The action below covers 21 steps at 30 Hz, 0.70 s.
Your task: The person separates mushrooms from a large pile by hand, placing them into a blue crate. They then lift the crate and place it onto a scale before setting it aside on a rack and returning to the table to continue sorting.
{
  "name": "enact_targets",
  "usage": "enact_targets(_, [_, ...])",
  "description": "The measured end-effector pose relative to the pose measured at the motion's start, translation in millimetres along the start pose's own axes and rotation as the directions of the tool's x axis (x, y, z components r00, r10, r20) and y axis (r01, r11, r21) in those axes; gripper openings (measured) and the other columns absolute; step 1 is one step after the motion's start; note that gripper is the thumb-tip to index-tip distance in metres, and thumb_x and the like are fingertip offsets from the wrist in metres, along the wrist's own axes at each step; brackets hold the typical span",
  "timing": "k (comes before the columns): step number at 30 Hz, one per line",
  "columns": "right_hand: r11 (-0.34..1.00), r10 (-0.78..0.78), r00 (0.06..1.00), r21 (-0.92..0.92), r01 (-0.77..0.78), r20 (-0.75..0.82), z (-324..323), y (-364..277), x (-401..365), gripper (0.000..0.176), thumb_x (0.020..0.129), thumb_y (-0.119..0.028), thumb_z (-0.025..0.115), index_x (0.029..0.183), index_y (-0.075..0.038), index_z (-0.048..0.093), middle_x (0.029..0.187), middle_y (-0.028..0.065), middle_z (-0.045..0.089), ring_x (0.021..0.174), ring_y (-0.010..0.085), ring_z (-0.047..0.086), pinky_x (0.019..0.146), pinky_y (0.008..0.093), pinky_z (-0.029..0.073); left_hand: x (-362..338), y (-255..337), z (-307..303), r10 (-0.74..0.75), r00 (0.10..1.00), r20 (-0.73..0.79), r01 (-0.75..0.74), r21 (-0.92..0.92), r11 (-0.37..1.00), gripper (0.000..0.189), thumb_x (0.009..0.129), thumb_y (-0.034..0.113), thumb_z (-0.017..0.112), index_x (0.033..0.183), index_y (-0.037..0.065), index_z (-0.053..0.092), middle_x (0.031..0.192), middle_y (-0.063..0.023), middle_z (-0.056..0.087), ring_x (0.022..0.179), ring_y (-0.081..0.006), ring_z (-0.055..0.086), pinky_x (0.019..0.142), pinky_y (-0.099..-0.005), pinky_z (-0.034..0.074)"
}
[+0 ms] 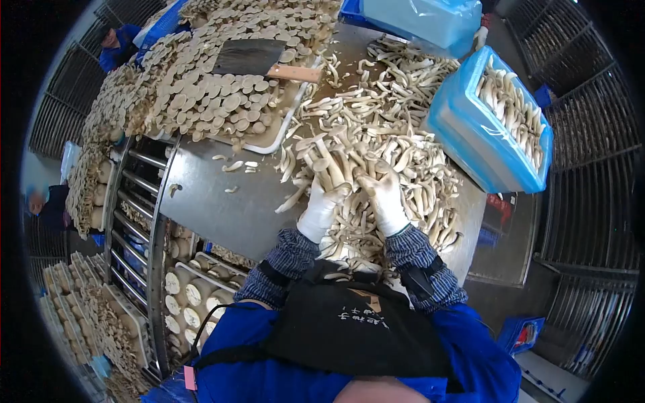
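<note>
My left hand [325, 205], in a white glove, is closed around a bunch of long-stemmed mushrooms [321, 156] whose caps point away from me. Close beside it, my gloved right hand [383, 195] has its fingers curled against mushrooms at the bunch's right side. A large heap of loose mushrooms [426, 158] spreads under and around both hands on the metal table [225, 195]. Beyond my left hand, a cleaver with a dark, wide blade [248, 57] and a wooden handle [294, 72] lies on clustered mushrooms in a white tray [272, 146].
At right stands a blue-lined crate [463, 127] holding rows of mushrooms. Another blue plastic-covered crate [423, 23] is at the back. A roller conveyor [138, 201] and trays of capped bottles [195, 295] are at left. Co-workers [119, 46] stand at the far left; racks line the right.
</note>
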State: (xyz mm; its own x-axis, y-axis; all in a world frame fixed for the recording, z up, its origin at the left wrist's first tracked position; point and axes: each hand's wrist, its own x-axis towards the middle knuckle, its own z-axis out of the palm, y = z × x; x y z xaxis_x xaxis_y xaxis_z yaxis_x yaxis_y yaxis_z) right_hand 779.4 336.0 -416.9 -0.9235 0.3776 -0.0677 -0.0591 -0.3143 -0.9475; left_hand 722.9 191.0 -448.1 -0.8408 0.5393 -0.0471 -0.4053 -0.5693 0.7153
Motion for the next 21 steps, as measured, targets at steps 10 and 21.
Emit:
enact_targets(10, [0.984, 0.163, 0.986, -0.066, -0.166, -0.045, -32, -2, 15, 0.025, 0.090, -0.017, 0.067, 0.100, 0.006, 0.061, 0.084, 0.0087, 0.068, 0.073, 0.0109, 0.064, 0.063, 0.0224, 0.051, 9, 8, -18, 0.016, 0.999, 0.031, 0.008, -0.657, 0.754, 0.039, 0.084, 0.014, 0.067, 0.119, 0.005, 0.054, 0.103, -0.0104, 0.064, 0.100, -0.0269, 0.062, 0.093, -0.0479, 0.051])
enact_targets(21, [0.969, 0.236, 0.959, -0.108, -0.220, 0.158, 13, -36, -11, 0.039, 0.083, 0.001, 0.060, 0.122, 0.004, 0.054, 0.113, 0.0117, 0.064, 0.100, 0.0172, 0.063, 0.080, 0.0256, 0.051, 7, 17, -1, -0.115, 0.992, 0.060, 0.129, -0.461, 0.878, 0.046, 0.099, 0.031, 0.048, 0.134, 0.002, 0.048, 0.121, -0.0137, 0.062, 0.106, -0.0235, 0.062, 0.088, -0.0382, 0.054])
